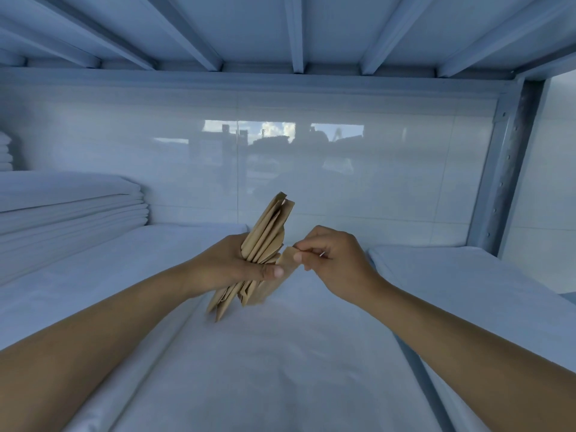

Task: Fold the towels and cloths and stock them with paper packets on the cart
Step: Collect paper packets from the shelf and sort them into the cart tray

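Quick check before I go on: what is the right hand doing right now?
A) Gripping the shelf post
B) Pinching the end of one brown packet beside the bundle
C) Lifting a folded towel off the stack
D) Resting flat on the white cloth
B: the right hand pinches the tip of one packet next to the bundle that the left hand grips.

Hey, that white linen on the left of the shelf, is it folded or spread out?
Folded: the white linen lies in a neat stack of flat layers, edges showing one above another.
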